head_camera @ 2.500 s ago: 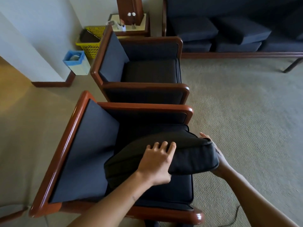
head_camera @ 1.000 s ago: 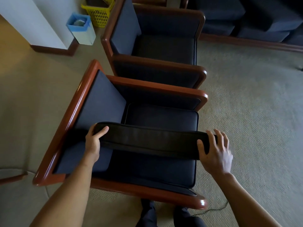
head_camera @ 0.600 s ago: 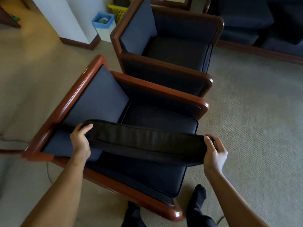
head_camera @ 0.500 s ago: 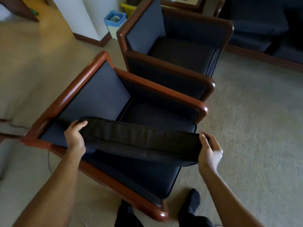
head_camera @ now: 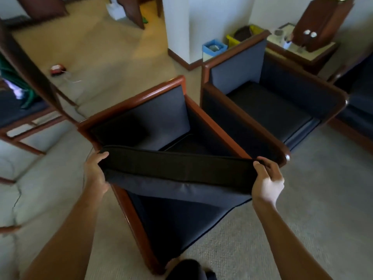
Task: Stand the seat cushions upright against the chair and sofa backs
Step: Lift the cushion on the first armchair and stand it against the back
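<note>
Cushion: dark blue soft seat cushion (head_camera: 177,168), tipped up more now, nearly standing.
Hands: left hand (head_camera: 96,172), right hand (head_camera: 266,178) grip its ends.

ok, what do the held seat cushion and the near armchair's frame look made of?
The dark navy seat cushion, gripped by the left hand and right hand, looks like matte woven fabric: no glare, stitched edge seam. Its filling is hidden. The reddish-brown armchair frame is probably varnished wood: rounded rails with glossy highlights.
</note>
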